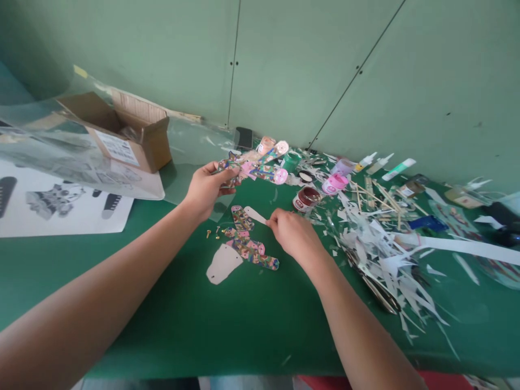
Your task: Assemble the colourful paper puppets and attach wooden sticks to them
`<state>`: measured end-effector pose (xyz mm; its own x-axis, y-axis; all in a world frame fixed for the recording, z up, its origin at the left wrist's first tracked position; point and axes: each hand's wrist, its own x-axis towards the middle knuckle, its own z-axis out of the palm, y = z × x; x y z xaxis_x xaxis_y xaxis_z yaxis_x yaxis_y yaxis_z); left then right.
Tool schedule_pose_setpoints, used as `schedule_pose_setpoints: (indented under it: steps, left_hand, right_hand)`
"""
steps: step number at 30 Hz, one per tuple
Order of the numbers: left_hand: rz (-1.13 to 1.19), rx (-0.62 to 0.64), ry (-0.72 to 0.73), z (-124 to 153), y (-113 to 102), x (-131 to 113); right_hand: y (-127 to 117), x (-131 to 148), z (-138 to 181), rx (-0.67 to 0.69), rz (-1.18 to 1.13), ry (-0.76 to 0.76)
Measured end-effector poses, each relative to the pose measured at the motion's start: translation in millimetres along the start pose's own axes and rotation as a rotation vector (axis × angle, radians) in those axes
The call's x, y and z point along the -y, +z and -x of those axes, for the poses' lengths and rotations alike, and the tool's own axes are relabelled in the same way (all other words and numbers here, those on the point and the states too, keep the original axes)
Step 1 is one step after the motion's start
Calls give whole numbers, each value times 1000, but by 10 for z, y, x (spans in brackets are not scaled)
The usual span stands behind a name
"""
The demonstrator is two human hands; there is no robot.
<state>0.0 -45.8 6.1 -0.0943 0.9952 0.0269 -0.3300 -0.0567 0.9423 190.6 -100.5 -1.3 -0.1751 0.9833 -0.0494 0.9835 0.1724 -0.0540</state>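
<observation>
- Left of the dark red paint jar (306, 201), the left hand (208, 188) has its fingers clamped on a patterned cut-out figure (265, 171), held above the desk (223, 330).
- Just in front of the jar, the right hand (293, 234) pinches a narrow white piece (254, 215) by its end.
- Nearer and left of the jar lie patterned pieces (252, 252), a white cut-out (224, 264) and golden fasteners (208, 234).
- Right of the jar: a pink jar (334, 185), then paper scraps (390, 260).

Clock from view centre: left hand (206, 188), 9 o'clock, grips figure (257, 169); right hand (290, 232), 5 o'clock, pinches white strip (255, 214); box (156, 146), 10 o'clock; scraps (394, 264), 4 o'clock.
</observation>
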Motion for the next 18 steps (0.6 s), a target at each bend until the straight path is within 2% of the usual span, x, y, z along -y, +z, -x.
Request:
schedule_pose_setpoints:
  steps: [4,9,12,15,18]
  left_hand:
    - [17,34,4,-3,1,23]
    - [40,-29,25,7,26,22]
    - [25,-59,28,5,38,21]
    - [9,-72,51,1,42,30]
    - [-1,-63,56,10,46,41]
  right_hand:
    - [12,-3,6,-15,-4,-40]
    - [36,-47,-40,-132,-117,-51]
    - [51,-89,-85,-200,-385,-57]
    - [66,-110,-121,-333,-762,-112]
    - [78,-101,-140,-353,-1106,-142]
